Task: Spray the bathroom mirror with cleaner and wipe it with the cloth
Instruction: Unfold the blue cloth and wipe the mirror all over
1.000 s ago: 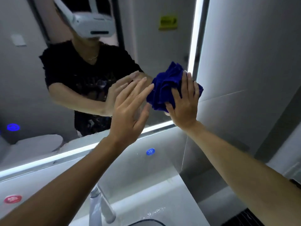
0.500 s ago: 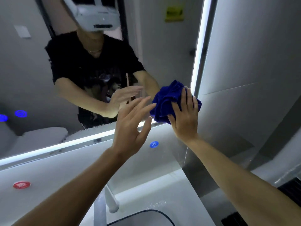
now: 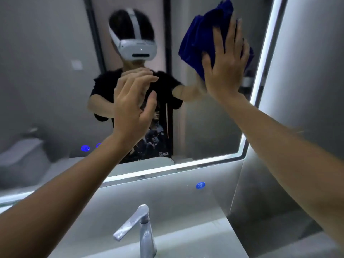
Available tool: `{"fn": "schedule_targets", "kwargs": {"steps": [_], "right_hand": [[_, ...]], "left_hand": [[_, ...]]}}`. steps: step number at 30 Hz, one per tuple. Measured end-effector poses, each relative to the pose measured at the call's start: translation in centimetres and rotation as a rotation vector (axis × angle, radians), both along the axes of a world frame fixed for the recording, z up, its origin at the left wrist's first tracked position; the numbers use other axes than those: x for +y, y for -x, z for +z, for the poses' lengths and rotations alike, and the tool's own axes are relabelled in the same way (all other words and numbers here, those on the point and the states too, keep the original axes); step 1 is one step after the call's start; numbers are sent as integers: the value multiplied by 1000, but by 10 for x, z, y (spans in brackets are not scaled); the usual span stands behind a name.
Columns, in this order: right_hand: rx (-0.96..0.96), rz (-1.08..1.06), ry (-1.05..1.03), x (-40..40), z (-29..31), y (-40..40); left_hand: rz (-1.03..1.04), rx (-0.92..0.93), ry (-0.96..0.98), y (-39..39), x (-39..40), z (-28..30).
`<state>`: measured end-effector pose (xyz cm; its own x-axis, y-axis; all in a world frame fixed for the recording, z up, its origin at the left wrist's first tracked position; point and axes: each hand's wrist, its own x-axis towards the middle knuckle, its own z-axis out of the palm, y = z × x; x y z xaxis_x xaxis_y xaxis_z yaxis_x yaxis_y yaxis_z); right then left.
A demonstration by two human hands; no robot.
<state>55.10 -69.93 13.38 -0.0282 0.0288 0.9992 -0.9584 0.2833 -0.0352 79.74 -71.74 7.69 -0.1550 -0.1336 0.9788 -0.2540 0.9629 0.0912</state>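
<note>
Mirror wiping is the step I judge to be in hand, and I read the frame from its left side across. The far left glass shows only a dim reflected room and two small blue lights near the lower edge. I can't tell from this blurred view whether that part is wet, streaked or already wiped, so I'd count it as still to do.

Nearer the middle, my left hand is raised in front of the glass with its fingers spread and slightly curled. It holds nothing, and I can't say whether the fingertips touch the mirror or hover just off it. No spray bottle is in view anywhere, so I take the spraying to be done.

To the right, my right hand lies flat with fingers splayed, pressing the bunched blue cloth against the glass high up, near the lit right edge. The cloth is between palm and mirror, not pinched.

Below, the faucet stands over the sink, well apart from both hands. What is left, by my judgement, is the left and lower stretches of glass.
</note>
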Motion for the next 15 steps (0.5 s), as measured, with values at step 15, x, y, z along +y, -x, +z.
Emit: {"fn": "schedule_targets", "kwargs": {"steps": [15], "right_hand": [[-96,83,-326,8,-266,-63]], "left_hand": [[-1,-33,-404,2,27,-159]]}}
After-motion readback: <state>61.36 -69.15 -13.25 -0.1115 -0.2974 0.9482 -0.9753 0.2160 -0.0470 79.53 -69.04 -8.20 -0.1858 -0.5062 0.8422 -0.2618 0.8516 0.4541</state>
